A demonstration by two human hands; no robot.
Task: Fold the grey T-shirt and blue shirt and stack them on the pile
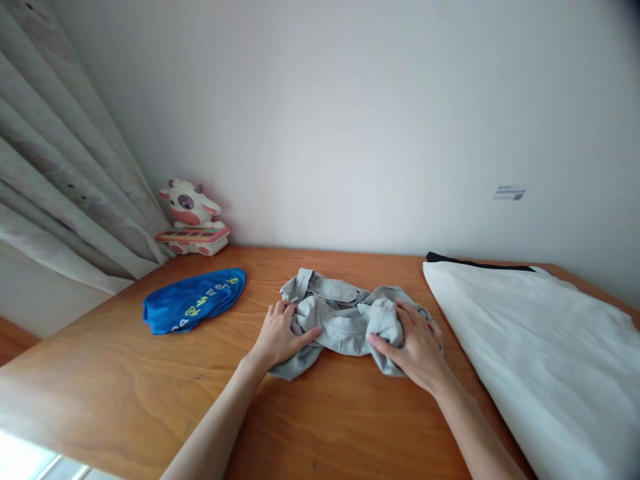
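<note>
1. Grey garment [345, 320]: crumpled, lying mid-counter [150, 387], between the blue cloth [193, 301] on the left and the white sheet [540, 347] on the right
2. Left hand [278, 337] pinches the garment's left end, thumb on top; right hand [417, 347] clutches a bunched fold at its right end
3. Handling note: such limp cloth probably behaves best with both grips held evenly and kept clear of the white sheet

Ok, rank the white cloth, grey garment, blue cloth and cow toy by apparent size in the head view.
1. white cloth: clearly largest, though nearest and cut off by the frame.
2. grey garment: bunched up.
3. blue cloth.
4. cow toy: looks smallest, but it sits farthest back, so its true size is unsure.
</note>
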